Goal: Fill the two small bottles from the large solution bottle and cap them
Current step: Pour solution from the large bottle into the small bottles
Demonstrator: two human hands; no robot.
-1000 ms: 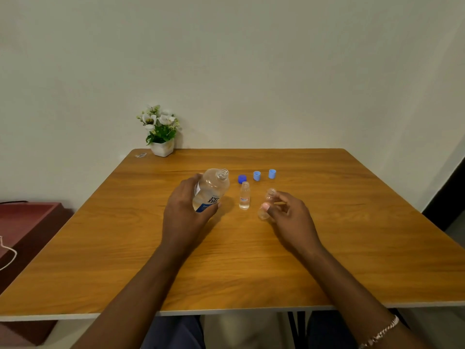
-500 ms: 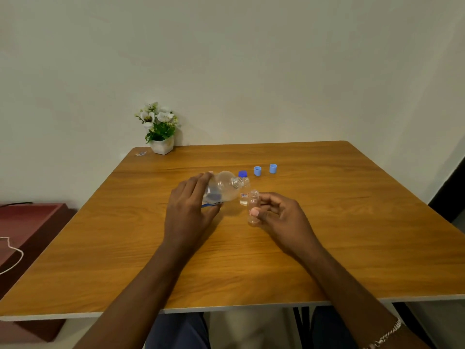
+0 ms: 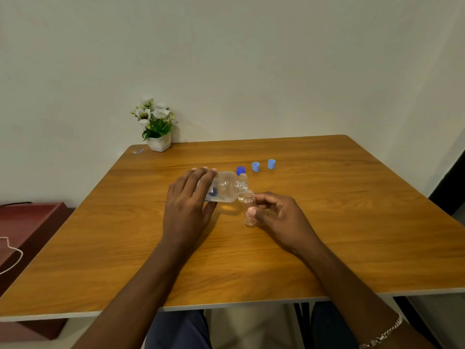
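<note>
Left hand (image 3: pixel 187 207) grips tipped large clear plastic bottle (image 3: pixel 225 187); right hand (image 3: pixel 284 217) pinches small clear vial (image 3: pixel 249 206). Narrow mouth, misaligned pour could spill on wooden table (image 3: pixel 352 222).

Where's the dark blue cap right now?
Head view: the dark blue cap sits on the table, just behind the standing small bottle, with a light blue cap to its right.
</note>
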